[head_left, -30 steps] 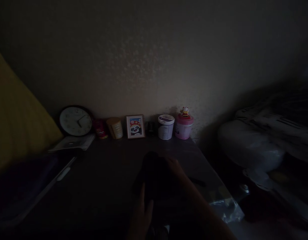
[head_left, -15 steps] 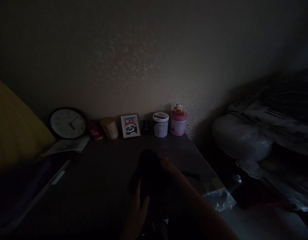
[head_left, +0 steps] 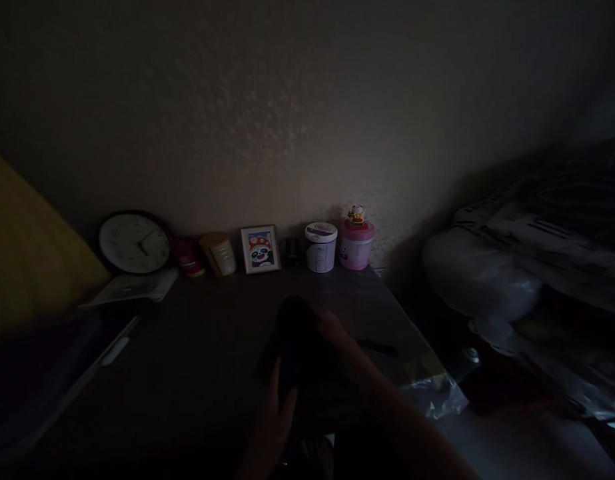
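The view is very dark. A black, soft-looking item (head_left: 300, 340) is on the desk in front of me, its outline merging with the shadow; its kind cannot be made out. My right hand (head_left: 331, 327) is closed on its upper right edge, with the fingertips hidden. At its lower left lies my left hand (head_left: 277, 407), thumb and forefinger apart, against or just beside the black item. A thin dark strip-like object (head_left: 380, 347) lies on the desk right of my right forearm.
Along the wall stand a round clock (head_left: 134, 243), a red container (head_left: 188, 257), a tan container (head_left: 218, 253), a framed panda picture (head_left: 260, 249), a white tub (head_left: 320, 248) and a pink tub (head_left: 357, 248) topped by a cat figurine (head_left: 356, 215). Clear plastic (head_left: 437, 393) lies at the desk's right edge.
The view has shifted very slightly. Both hands and the black item stay almost in the same place.
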Available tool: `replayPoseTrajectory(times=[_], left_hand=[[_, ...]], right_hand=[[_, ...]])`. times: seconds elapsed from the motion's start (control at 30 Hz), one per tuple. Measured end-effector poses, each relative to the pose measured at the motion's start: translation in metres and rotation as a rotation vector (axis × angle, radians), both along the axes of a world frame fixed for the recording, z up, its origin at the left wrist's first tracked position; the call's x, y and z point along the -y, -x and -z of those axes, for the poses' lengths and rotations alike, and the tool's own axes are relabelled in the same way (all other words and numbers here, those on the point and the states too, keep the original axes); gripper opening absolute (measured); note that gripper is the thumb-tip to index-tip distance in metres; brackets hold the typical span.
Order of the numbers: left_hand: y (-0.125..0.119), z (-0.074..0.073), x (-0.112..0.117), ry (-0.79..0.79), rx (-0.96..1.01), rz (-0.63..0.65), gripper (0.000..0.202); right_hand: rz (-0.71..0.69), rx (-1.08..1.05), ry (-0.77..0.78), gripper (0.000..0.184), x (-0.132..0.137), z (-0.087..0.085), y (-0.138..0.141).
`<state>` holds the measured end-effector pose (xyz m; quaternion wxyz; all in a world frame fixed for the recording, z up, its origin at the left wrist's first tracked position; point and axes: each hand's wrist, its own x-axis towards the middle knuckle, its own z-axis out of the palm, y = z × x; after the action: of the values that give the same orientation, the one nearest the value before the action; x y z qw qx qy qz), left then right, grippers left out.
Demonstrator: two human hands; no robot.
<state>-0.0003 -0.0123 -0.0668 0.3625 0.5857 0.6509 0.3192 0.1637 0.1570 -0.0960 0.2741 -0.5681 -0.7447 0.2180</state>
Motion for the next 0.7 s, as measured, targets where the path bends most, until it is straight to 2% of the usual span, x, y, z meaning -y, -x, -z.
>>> replayPoseTrajectory(times=[0.27,0.5,0.7], left_hand=[[0.001,0.013,-0.002,-0.012,0.112,-0.034,0.060],[0.002,0.013,-0.003,-0.037,0.097,-0.042,0.059],[0.006,0.015,-0.003,-0.049,0.119,-0.034,0.058]], right_hand=[[-0.021,0.072,0.050,0.036,0.004,-0.010,0.001],[-0.014,0.154,0.101,0.035,0.007,-0.017,0.007],[0.031,0.257,0.029,0.029,0.019,-0.032,0.012]])
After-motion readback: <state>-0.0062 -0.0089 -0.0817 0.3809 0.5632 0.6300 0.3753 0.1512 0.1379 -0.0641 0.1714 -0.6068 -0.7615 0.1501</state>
